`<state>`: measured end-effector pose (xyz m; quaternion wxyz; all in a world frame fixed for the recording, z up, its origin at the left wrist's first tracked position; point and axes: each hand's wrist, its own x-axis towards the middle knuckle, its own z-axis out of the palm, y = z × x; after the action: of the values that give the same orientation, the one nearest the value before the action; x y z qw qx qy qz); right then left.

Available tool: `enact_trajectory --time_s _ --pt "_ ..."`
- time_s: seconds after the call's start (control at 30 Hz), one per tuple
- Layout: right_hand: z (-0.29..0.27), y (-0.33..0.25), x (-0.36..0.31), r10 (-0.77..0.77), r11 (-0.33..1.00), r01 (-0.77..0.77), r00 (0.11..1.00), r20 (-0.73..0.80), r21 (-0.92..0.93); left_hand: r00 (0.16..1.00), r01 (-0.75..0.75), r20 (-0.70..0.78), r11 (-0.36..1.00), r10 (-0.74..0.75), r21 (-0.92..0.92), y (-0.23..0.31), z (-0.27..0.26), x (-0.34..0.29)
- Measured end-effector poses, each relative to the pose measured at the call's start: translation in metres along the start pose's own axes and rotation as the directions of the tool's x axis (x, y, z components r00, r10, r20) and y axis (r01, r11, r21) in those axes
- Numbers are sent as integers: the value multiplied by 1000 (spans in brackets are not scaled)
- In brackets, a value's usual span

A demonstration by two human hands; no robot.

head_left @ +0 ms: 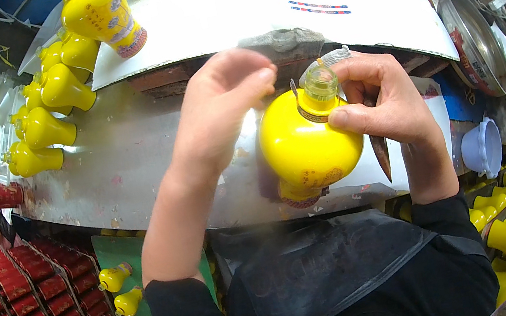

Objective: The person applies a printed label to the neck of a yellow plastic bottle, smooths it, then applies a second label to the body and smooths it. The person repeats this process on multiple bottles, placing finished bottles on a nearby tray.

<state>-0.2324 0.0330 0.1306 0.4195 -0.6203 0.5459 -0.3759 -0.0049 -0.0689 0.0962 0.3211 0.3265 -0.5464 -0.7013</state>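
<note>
Yellow bottles (44, 127) lie along the grey worktop (124, 154); red boxes (30, 312) are stacked on the floor, a lilac bowl (483, 148) sits at the right.

Right hand (385, 101) grips yellow bottle (305, 145) at neck, blade (380, 152) tucked under fingers. Left hand (223, 105) pinches near clear cap (321, 83). More yellow bottles (48, 126) left of left hand, on bench (125, 160).

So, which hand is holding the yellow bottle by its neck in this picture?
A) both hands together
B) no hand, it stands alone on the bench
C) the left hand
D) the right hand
D: the right hand wraps its thumb and fingers around the neck of the yellow bottle, while the left hand is raised beside the bottle's clear top with its fingertips pinched, not gripping the body.
</note>
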Motion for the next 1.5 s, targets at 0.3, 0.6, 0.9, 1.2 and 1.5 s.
enact_trajectory --time_s 0.3,0.6,0.9,1.2,1.5 --pt "3 3 0 -30 999 30 1000 -9 -14 970 -241 63 953 233 184 -8 7 -42" --pt "5 -1 -1 -21 1000 21 1000 -9 -22 955 -237 209 964 208 122 -10 1 -32" --pt "15 2 -8 34 994 -24 996 -87 108 904 20 428 999 -3 -35 -19 -8 -5" --pt "14 -6 -16 11 1000 -10 992 -125 12 882 -398 366 885 297 241 15 4 -11" --pt "12 3 -23 -85 988 97 991 -100 117 952 -305 82 887 295 346 37 42 -35"
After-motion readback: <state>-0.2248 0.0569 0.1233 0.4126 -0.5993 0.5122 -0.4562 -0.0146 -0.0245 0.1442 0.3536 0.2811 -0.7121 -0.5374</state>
